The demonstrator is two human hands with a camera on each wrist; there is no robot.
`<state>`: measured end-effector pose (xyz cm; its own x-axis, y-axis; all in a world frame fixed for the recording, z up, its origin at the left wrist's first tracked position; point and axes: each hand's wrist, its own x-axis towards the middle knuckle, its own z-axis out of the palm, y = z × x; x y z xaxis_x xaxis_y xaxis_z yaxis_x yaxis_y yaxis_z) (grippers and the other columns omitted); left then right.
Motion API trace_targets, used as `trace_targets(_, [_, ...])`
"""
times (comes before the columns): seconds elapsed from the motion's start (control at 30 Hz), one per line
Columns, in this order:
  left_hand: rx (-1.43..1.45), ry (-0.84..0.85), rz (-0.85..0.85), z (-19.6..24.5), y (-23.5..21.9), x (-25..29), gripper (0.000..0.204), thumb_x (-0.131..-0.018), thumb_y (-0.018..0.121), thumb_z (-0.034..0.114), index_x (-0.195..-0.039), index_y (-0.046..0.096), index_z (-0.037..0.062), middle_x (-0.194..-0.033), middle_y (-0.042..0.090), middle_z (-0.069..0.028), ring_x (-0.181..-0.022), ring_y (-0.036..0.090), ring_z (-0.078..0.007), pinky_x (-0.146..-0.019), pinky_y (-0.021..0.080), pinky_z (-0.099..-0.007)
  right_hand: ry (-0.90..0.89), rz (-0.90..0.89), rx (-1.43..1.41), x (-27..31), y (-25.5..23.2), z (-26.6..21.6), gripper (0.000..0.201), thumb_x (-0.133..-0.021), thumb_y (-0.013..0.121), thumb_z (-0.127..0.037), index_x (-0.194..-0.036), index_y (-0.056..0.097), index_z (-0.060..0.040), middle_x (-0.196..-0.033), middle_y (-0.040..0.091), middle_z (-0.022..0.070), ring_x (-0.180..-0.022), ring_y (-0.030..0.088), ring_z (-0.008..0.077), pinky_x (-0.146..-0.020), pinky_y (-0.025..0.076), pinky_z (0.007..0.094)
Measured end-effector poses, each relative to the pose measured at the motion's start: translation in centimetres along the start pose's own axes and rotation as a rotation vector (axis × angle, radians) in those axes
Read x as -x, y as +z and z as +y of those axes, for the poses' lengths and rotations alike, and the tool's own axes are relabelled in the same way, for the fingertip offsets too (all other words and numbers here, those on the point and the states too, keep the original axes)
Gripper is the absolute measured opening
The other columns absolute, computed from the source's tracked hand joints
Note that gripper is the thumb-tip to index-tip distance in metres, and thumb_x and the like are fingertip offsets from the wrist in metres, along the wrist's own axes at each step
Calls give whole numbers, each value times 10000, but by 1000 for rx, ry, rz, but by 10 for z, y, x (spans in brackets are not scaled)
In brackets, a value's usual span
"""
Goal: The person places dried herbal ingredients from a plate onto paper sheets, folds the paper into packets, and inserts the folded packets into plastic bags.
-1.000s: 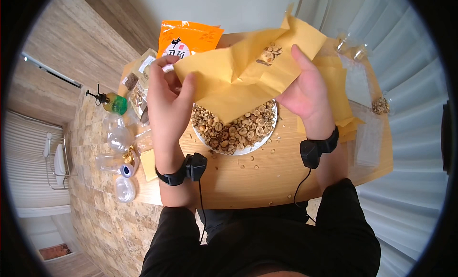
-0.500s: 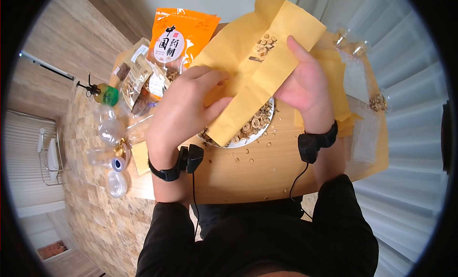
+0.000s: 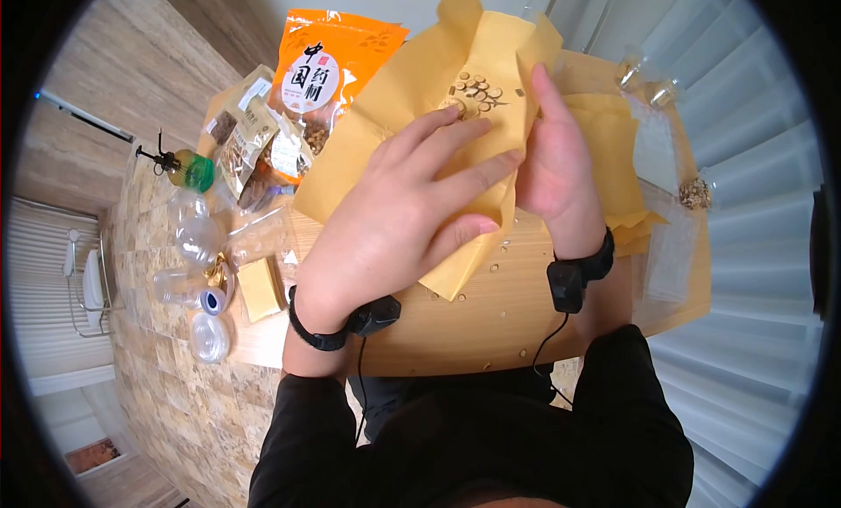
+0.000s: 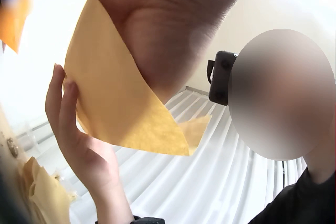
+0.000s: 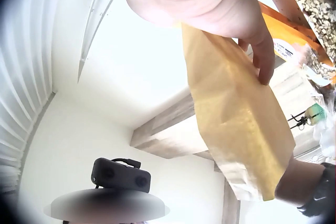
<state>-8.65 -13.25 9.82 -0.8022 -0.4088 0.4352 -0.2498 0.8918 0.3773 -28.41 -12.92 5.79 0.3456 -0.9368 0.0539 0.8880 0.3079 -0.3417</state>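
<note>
A creased sheet of yellow kraft paper [image 3: 350,162] is held up over the table, with a small heap of dried herb slices [image 3: 480,88] on it. My left hand [image 3: 394,201] lies across the sheet with fingers spread and fairly straight, fingertips on the paper just below the slices. My right hand [image 3: 558,171] grips the sheet at its right side, thumb along the edge and fingers behind it. In the right wrist view, those fingers bend over the far side of the paper [image 5: 236,108]. A heap of dried pieces [image 5: 317,6] shows in that view's upper corner.
An orange bag [image 3: 342,57] and smaller herb packets [image 3: 250,140] stand at the back left. Clear plastic containers [image 3: 197,238], a spray bottle [image 3: 193,171] and a yellow pad [image 3: 259,289] are leftward. More kraft sheets [image 3: 604,127] lie rightward, beside clear bags [image 3: 673,254].
The sheet has turned and tipped toward me, and its slices have shifted. My left hand has moved from the sheet's left edge to across its middle. The plate of dried slices is now covered from the head view.
</note>
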Motion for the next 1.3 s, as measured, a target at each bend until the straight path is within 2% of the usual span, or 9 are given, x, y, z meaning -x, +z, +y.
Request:
trace_targets(0.13, [-94, -2, -55, 5, 6, 0, 472, -806, 656, 340, -1256, 591, 215, -1389, 438, -141, -1290, 366, -410, -1048, 325, -496, -74, 103, 104, 3, 8, 4, 559, -970, 381, -520, -1345, 419, -108, -1271, 545, 92, -1148, 537, 253, -957, 453, 415])
trace_targets(0.3, [-125, -26, -102, 6, 8, 1, 463, -807, 656, 339, -1249, 594, 217, -1390, 438, -136, -1297, 360, -406, -1061, 301, -517, -91, 67, 144, 5, 2, 10, 529, -939, 514, -470, -1319, 449, -108, -1232, 565, 90, -1104, 569, 229, -914, 493, 374])
trace_targets(0.57, [-138, -57, -137, 4, 9, 4, 451, -813, 662, 304, -1242, 592, 182, -1372, 455, -144, -1300, 364, -410, -1074, 299, -505, -104, 102, 224, 5, 0, 9, 467, -928, 577, -314, -1304, 447, -70, -1225, 562, 109, -1088, 571, 228, -905, 490, 377])
trace_targets(0.77, [15, -90, 35, -3, -1, 1, 456, -782, 704, 162, -1218, 591, 91, -1348, 477, -157, -1297, 384, -396, -1052, 348, -457, -141, 34, 170, 0, 1, 6, 443, -915, 559, -202, -1304, 421, -39, -1254, 540, 118, -1143, 534, 260, -964, 442, 441])
trace_targets(0.87, [-148, -183, 253, -15, -4, 2, 346, -774, 701, 105, -1104, 608, 57, -1289, 498, -185, -1254, 413, -412, -1012, 383, -461, -111, 46, 162, 0, 1, 4, 445, -907, 546, -171, -1308, 409, -31, -1282, 519, 125, -1176, 513, 278, -980, 424, 475])
trace_targets(1.0, [-223, -290, 424, -27, -4, 5, 338, -786, 697, 114, -1105, 603, 55, -1283, 495, -198, -1232, 427, -398, -995, 395, -460, -94, 136, 205, 0, -3, 2, 460, -897, 538, -149, -1315, 396, -21, -1317, 489, 137, -1220, 483, 294, -998, 402, 516])
trace_targets(1.13, [-273, -321, 406, -38, -8, 9, 322, -803, 670, 102, -1113, 599, 51, -1262, 512, -206, -1212, 447, -388, -986, 402, -450, -110, 161, 125, 0, -1, -5, 460, -893, 536, -137, -1314, 396, -14, -1322, 483, 147, -1231, 471, 302, -1026, 383, 510])
trace_targets(1.23, [-227, -380, 316, -43, -8, 13, 287, -865, 604, 82, -1151, 600, 54, -1274, 540, -167, -1194, 500, -341, -967, 425, -389, -119, 181, 93, 1, -6, -11, 445, -903, 521, -112, -1311, 391, 7, -1335, 471, 152, -1229, 468, 312, -1045, 378, 484])
trace_targets(1.3, [-209, -325, 269, -48, -6, 16, 263, -891, 549, 53, -1149, 595, 40, -1251, 556, -170, -1174, 513, -338, -957, 429, -381, -370, 307, 900, 1, -11, -10, 424, -912, 512, -92, -1300, 395, 34, -1326, 477, 160, -1230, 467, 305, -1050, 386, 452])
